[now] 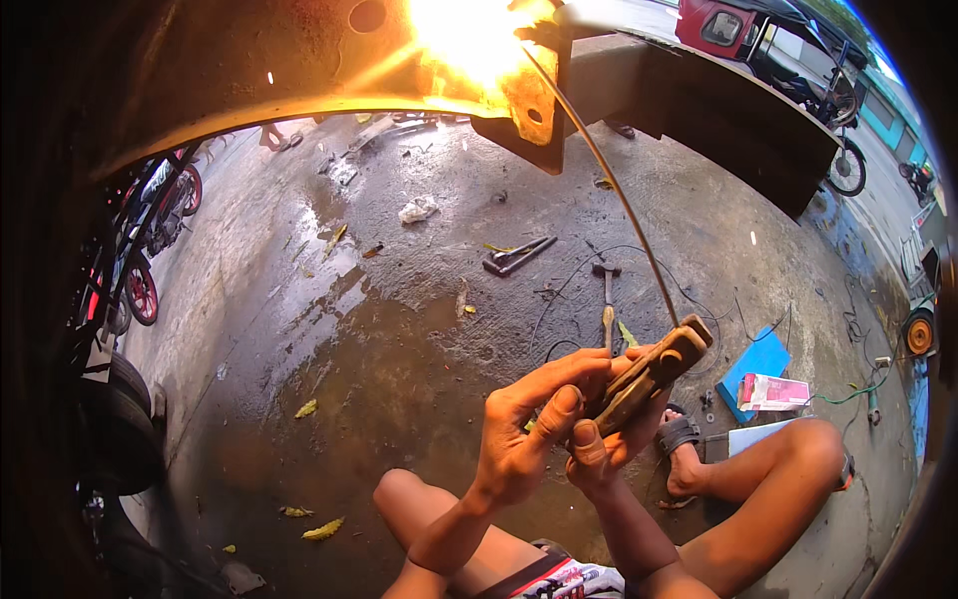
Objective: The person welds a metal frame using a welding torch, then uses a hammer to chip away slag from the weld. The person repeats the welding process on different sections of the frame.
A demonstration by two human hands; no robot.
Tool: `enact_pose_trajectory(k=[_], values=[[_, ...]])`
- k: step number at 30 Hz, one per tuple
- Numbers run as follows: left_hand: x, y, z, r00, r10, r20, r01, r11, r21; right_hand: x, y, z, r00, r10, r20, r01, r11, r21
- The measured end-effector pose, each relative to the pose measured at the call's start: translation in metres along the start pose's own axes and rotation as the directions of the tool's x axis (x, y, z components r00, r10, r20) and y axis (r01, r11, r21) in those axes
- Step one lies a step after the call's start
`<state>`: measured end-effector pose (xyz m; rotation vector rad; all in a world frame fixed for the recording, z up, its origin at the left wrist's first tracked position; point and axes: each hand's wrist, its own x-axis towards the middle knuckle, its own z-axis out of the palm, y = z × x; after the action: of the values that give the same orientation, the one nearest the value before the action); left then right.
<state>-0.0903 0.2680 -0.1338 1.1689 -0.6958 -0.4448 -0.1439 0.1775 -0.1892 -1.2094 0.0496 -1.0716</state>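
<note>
Both hands grip one tool in my view from the head camera: the left hand (519, 434) wraps its fingers around the welding electrode holder (649, 374) from the left, thumb up against its side, while the right hand (604, 449) closes on it from below. The holder is a worn, brown-yellow clamp, tilted up to the right, just above my bare knees. From its jaws a thin, slightly bowed welding rod (619, 200) runs up and left to a white-orange arc glare (469, 35) on the rusty steel bracket (529, 105) overhead. Beyond the hands, on the wet concrete floor (329, 329), lie a hammer (607, 295), a pair of dark pliers-like tools (514, 257), and a blue sheet (755, 364) with a pink-and-white box (773, 391).
</note>
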Motion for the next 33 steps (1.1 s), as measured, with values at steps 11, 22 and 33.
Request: enact_pose_trajectory(k=[11,22,33], values=[[0.0,0.005,-0.003,0.987,-0.038,0.153,0.025,0.996,0.082,0.0,-0.016,-0.005,0.999,0.017,-0.033,-0.02,0.997,-0.077],[-0.002,0.013,0.001,0.984,-0.116,0.132,0.121,0.992,-0.025,0.011,-0.024,0.006,0.999,0.051,-0.015,-0.051,0.999,0.005],[-0.003,0.009,0.001,0.993,-0.086,0.08,0.087,0.996,-0.009,0.011,-0.023,0.002,0.995,0.095,0.038,-0.096,0.995,0.025]])
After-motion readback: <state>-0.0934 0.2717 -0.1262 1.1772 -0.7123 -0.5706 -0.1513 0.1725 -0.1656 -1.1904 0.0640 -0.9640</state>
